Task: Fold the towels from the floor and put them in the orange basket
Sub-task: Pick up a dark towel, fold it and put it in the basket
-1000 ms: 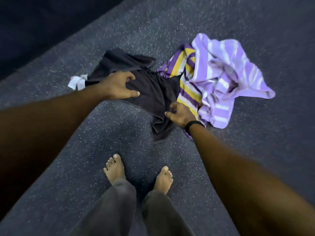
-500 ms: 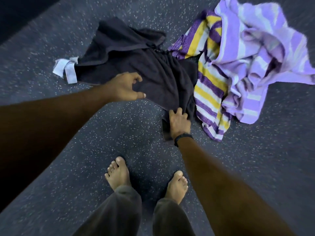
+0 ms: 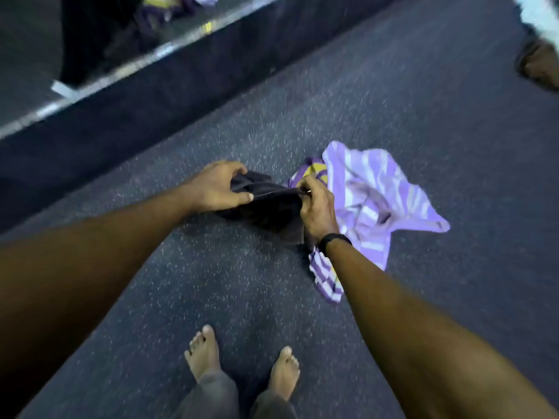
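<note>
Dark towel (image 3: pixel 272 213) edge stretched between hands; speckled floor (image 3: pixel 393 101) around.

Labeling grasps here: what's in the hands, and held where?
Both hold the dark towel along its top edge: left hand grips one end bunched in its fingers, right hand pinches the other.
</note>
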